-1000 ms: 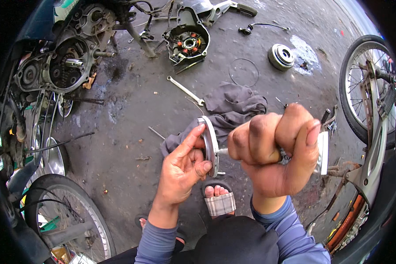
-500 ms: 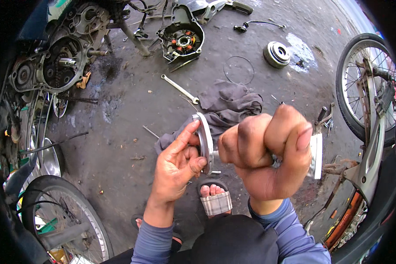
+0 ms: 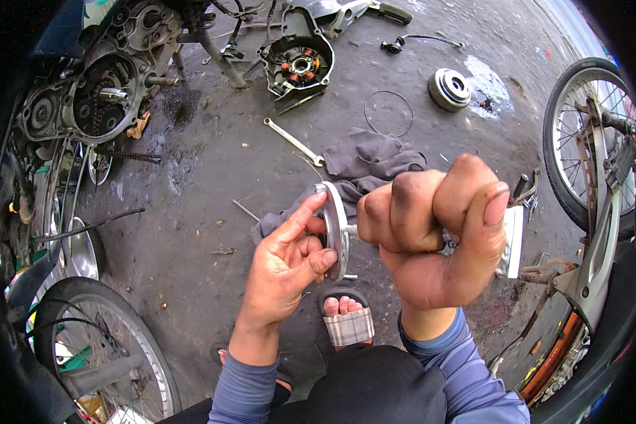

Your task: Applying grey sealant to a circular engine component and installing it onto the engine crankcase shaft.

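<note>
My left hand (image 3: pixel 283 275) grips a round metal cover (image 3: pixel 338 230) by its edge, thumb and fingers on either side, so that it stands nearly edge-on. Wrapped in the fist of my right hand (image 3: pixel 431 240) is a silvery-white squeeze tube (image 3: pixel 514 244). The tube's flat end sticks out to the right of the fist, while its narrow nozzle (image 3: pixel 351 230) points left at the cover's rim. Whether the nozzle touches the rim I cannot tell. Most of the tube is hidden by my fingers.
On the dark ground lie a grey cloth (image 3: pixel 374 155), a combination wrench (image 3: pixel 293 141), a thin ring (image 3: pixel 389 113), a round metal rotor (image 3: pixel 449 90) and an engine cover with copper coils (image 3: pixel 300 65). An opened engine (image 3: pixel 95 99) stands left; a spoked wheel (image 3: pixel 555 141) stands right.
Both hands keep their grips and have barely moved. The background has shifted slightly right and down in the view.
</note>
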Motion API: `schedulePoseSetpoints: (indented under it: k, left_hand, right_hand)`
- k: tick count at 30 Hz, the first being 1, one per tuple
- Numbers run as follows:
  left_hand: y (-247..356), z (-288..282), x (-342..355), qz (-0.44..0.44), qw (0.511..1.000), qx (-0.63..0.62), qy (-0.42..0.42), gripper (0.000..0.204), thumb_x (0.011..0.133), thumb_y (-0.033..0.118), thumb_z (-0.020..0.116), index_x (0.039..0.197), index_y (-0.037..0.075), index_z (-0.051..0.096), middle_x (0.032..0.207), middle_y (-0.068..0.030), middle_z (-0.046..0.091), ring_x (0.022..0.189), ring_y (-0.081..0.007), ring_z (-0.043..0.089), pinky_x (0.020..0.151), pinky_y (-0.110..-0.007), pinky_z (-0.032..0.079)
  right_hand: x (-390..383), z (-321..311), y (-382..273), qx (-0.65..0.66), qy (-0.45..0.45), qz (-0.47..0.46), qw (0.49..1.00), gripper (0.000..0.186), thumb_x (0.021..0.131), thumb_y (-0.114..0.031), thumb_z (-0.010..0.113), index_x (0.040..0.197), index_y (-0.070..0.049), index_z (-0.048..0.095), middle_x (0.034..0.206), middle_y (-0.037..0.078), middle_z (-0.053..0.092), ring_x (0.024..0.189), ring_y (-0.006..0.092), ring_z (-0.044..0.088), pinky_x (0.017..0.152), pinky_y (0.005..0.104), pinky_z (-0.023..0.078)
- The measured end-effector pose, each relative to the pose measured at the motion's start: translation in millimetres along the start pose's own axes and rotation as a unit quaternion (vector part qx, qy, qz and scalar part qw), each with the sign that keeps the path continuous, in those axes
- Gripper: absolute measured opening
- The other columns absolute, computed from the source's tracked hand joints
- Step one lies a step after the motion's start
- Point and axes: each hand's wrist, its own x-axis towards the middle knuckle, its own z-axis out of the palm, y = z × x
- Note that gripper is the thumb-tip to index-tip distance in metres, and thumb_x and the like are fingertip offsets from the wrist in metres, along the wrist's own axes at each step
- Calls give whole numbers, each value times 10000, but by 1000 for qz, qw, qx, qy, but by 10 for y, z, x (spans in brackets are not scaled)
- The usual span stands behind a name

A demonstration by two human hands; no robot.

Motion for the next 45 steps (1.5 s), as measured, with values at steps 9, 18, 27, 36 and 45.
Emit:
schedulePoseSetpoints:
  k: [9,18,27,36,45]
  left_hand:
    - [39,-10,20,2,1000,-3,10,681,832,-10,705,1438,6,394,1086,-53,542,727,-37,511,603,-181,463]
    - [38,-19,35,-23,1000,0,14,692,831,24,723,1442,23,398,1079,-42,543,717,-38,500,604,-186,455]
    - [42,-17,11,-30,999,-3,45,674,848,4,699,1445,10,385,1066,-39,546,751,-42,529,619,-185,454]
    - [46,-18,42,-15,999,-1,40,665,856,9,687,1446,9,379,1091,-59,584,798,-50,548,632,-184,464]
    - [1,-10,32,-30,998,-10,46,668,849,0,690,1445,16,388,1079,-48,577,816,-49,546,646,-182,458]
  right_hand:
    - [13,-53,13,-28,-14,-6,999,477,1014,-497,362,709,-134,301,469,-21,240,392,97,165,399,295,178]
    - [-15,-69,62,26,-13,-7,1000,436,1031,-451,327,720,-147,291,476,-35,230,395,86,162,391,287,190]
    - [-196,-54,59,74,31,61,995,480,968,-427,533,679,-89,354,518,3,315,474,88,229,459,296,241]
    - [-166,-14,58,3,-15,19,1000,449,1018,-460,377,712,-144,293,487,-29,235,426,88,158,418,287,191]
    - [-147,-49,114,7,-6,-12,1000,437,1026,-450,350,723,-139,291,493,-28,240,424,93,164,413,289,184]
